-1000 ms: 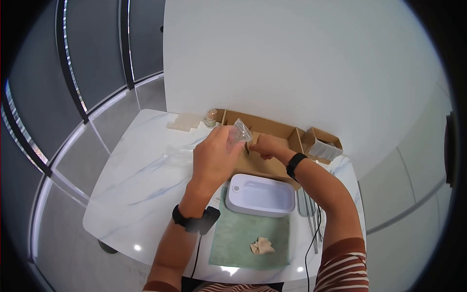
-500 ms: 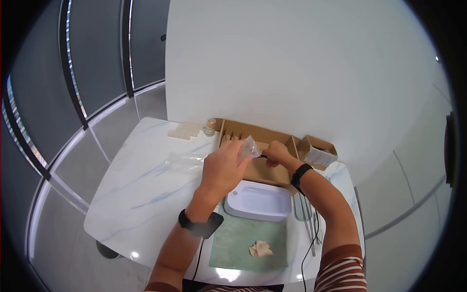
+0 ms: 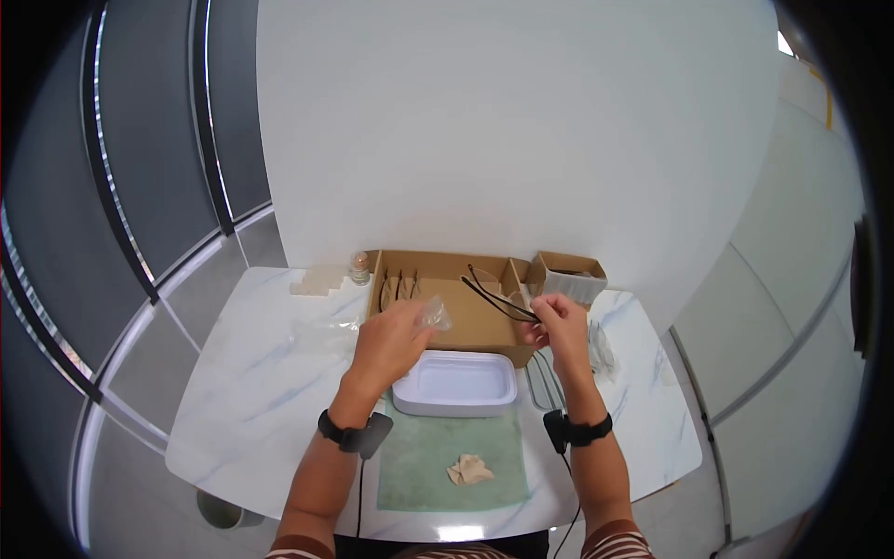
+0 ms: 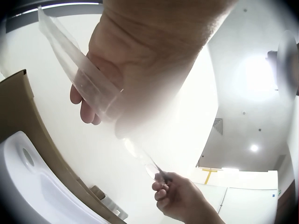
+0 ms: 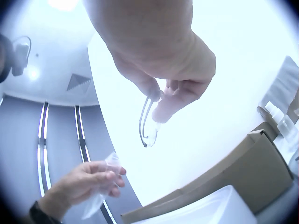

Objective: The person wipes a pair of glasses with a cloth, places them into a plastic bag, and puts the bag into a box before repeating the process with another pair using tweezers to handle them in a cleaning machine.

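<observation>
In the head view the right hand (image 3: 562, 337) pinches a pair of dark-framed glasses (image 3: 494, 300) by one end, with the temples pointing left over the cardboard box. The left hand (image 3: 389, 345) grips a clear plastic bag (image 3: 434, 317) above the box's lower left part. The two hands are apart. In the right wrist view thumb and fingers hold the glasses (image 5: 145, 122), and the bag (image 5: 112, 164) hangs from the left hand. The left wrist view shows the bag (image 4: 84, 70) across the left hand's fingers.
Several glasses (image 3: 400, 287) stand in the cardboard box's (image 3: 456, 331) left compartment. In front lie a white basin (image 3: 454, 402), a green mat (image 3: 419, 466) and a crumpled cloth (image 3: 470, 470). A jar (image 3: 359, 268) stands behind left, a smaller box (image 3: 559, 261) behind right.
The glasses have come into plain view in the right hand, which has moved right, away from the bag. The left hand has kept the bag. The head view has shifted.
</observation>
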`<control>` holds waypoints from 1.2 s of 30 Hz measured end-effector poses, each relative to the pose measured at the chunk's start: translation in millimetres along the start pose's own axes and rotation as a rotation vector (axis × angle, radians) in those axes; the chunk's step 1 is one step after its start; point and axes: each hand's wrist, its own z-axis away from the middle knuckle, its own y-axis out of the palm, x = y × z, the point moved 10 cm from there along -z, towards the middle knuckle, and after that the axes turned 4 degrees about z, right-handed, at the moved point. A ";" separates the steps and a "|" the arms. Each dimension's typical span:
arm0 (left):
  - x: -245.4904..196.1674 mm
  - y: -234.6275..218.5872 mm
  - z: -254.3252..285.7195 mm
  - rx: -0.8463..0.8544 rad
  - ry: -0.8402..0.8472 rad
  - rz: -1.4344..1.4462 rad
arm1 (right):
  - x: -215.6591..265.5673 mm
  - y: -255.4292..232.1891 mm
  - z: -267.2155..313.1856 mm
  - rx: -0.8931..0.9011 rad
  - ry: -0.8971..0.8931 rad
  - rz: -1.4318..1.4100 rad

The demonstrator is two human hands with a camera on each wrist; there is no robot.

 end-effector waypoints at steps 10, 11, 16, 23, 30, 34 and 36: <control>-12.7 -2.8 1.1 -0.130 0.093 0.031 | 11.6 11.8 26.3 0.076 -0.019 -0.104; -12.3 -1.2 0.5 -0.122 0.093 0.031 | 13.2 11.2 26.1 0.076 -0.028 -0.096; -18.0 0.3 1.3 -0.164 0.154 -0.021 | 11.4 8.4 22.8 0.092 -0.021 -0.083; -13.6 5.7 0.5 -0.168 0.131 -0.042 | 10.2 12.5 23.6 0.151 0.001 -0.009; -17.3 10.9 1.7 -0.146 0.175 -0.104 | 5.6 11.2 21.4 0.177 0.024 0.089; -30.1 19.5 2.7 -0.051 0.276 -0.115 | 6.8 15.6 22.7 0.222 0.002 0.167; -34.7 22.1 3.2 -0.011 0.284 -0.091 | 6.8 17.0 23.1 0.230 0.006 0.169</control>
